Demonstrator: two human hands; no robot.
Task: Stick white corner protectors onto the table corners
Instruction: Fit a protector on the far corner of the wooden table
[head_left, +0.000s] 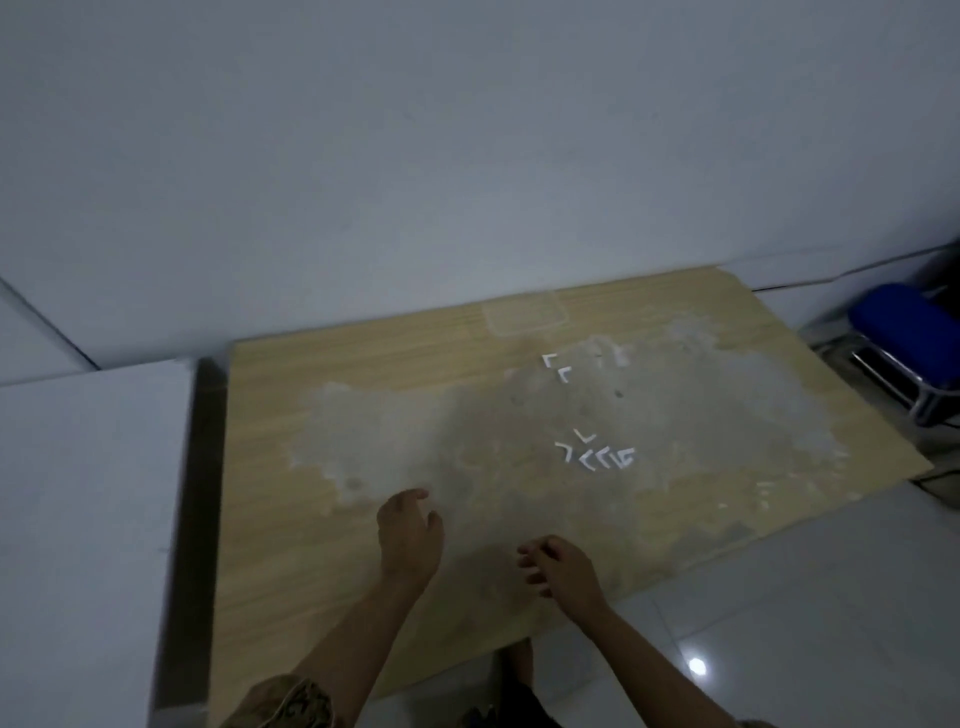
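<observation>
Hovering over the worn light-wood table top (322, 415), my left hand (408, 535) and right hand (563, 566) both hang with loosely curled fingers, and I judge that neither holds anything. I read this as the pick-up step, not yet begun: small white L-shaped corner protectors lie loose on the table, a near cluster (597, 454) ahead of my right hand and a far pair (557, 367) beyond. The next move calls for reaching forward, pinching one thin piece, then carrying it to a corner
</observation>
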